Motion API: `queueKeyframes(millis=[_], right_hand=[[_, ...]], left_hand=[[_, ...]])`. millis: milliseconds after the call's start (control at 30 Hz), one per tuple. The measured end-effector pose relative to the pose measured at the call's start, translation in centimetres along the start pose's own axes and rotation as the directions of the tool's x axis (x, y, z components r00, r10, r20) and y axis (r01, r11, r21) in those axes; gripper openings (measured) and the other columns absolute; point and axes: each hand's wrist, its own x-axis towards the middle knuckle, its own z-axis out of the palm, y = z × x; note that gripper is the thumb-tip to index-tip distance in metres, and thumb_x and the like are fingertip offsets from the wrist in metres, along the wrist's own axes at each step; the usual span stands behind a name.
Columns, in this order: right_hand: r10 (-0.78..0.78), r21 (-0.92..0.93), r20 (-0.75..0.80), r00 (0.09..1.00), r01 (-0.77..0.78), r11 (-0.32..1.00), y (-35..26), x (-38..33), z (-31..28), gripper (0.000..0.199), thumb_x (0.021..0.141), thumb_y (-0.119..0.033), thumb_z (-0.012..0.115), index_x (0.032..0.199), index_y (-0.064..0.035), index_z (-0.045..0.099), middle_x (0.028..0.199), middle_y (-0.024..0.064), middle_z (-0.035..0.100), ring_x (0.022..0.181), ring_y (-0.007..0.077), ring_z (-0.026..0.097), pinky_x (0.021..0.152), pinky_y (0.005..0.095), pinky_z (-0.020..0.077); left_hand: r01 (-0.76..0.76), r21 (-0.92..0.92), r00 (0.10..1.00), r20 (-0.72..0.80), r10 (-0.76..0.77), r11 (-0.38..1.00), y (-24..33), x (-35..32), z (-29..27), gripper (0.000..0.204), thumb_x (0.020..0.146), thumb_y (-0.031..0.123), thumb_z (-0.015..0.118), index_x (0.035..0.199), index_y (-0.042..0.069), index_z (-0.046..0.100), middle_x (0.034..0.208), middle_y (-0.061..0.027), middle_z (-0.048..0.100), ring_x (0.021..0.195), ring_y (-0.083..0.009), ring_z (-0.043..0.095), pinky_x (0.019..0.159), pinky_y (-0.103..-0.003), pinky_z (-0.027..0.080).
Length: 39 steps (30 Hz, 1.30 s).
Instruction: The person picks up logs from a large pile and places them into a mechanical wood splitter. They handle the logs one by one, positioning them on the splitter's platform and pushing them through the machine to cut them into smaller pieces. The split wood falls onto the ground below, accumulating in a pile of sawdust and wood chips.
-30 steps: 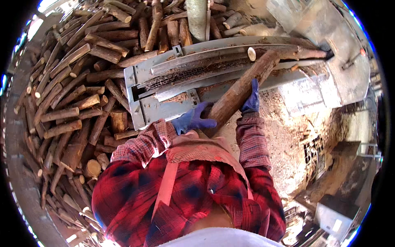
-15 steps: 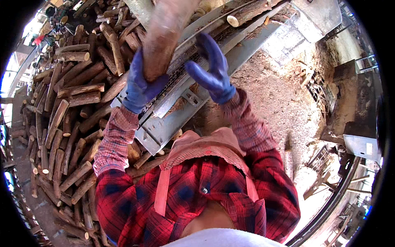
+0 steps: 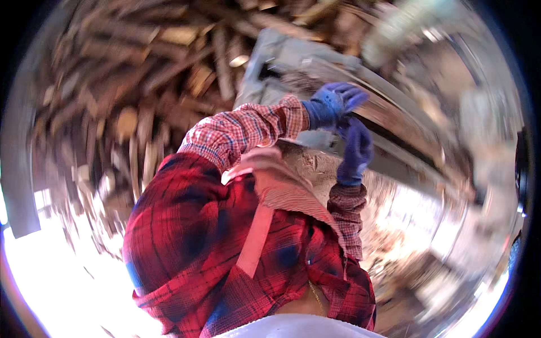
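Note:
Both my hands wear blue-purple gloves and are close together at the near edge of a grey metal trough [image 3: 389,147]. My left hand [image 3: 336,101] reaches over the trough with its fingers stretched out to the right. Just below it is my right hand [image 3: 356,147], its fingers bent up toward the left hand; blur hides whether they close on anything. Beside the left fingertips, a brown log-like length [image 3: 394,125] lies along the trough, smeared by motion.
A large heap of cut logs [image 3: 127,124] fills the left and far side. Sawdust-coloured ground [image 3: 383,225] lies to the right, below the trough. A pale blurred shape [image 3: 408,28] stands at the far right. A grey beam [image 3: 20,169] runs along the left rim.
The view has swung left, so the trough now slopes down to the right. My left hand no longer holds the raised log. Both hands have come together by the trough.

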Motion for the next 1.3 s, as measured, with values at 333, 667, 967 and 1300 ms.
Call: queueKeyframes(millis=[333,667,967,1300], right_hand=[[-0.388,0.042,0.859,0.335,0.709,0.704,0.9,-1.1,12.5,0.054,0.08,-0.021,0.077,0.123,0.0034,0.057,0.119,0.022,0.063,0.108,0.0354,0.062,0.094,0.0414,0.0488],[-0.088,-0.043,0.995,0.054,0.992,0.116,9.3,1.0,22.0,0.043,0.073,-0.048,0.063,0.102,-0.0163,0.066,0.106,0.0073,0.064,0.113,0.0288,0.053,0.101,0.0503,0.0352],[-0.401,0.085,0.916,0.023,0.965,0.25,5.3,3.5,20.5,0.019,0.077,-0.03,0.067,0.067,-0.0133,0.065,0.075,0.0079,0.066,0.079,0.0282,0.062,0.074,0.0414,0.0467],[-0.172,-0.169,0.973,0.156,0.984,-0.061,3.4,0.0,18.2,0.029,0.088,-0.024,0.067,0.11,-0.0055,0.066,0.106,0.0139,0.067,0.095,0.0324,0.063,0.087,0.0452,0.0478]], left_hand=[[0.89,0.153,-0.45,0.147,-0.881,-0.429,26.8,-40.7,-4.8,0.044,0.082,0.039,0.06,0.11,0.007,0.067,0.105,-0.0196,0.068,0.097,-0.0339,0.066,0.085,-0.04,0.051],[0.174,-0.406,-0.924,0.249,-0.292,-0.897,52.9,-54.3,9.7,0.023,0.085,0.028,0.069,0.088,0.006,0.073,0.078,-0.0043,0.068,0.063,-0.0164,0.059,0.056,-0.036,0.046],[0.097,-0.889,-0.76,0.224,-0.61,-0.447,34.9,-52.4,-1.8,0.019,0.089,0.02,0.062,0.072,0.016,0.056,0.059,0.0033,0.047,0.045,-0.0115,0.042,0.041,-0.029,0.032],[-0.254,-0.937,-0.863,0.106,-0.495,0.242,12.0,-68.1,-17.8,0.054,0.083,0.05,0.067,0.126,0.02,0.056,0.097,-0.0094,0.057,0.084,-0.0244,0.056,0.074,-0.039,0.046]])
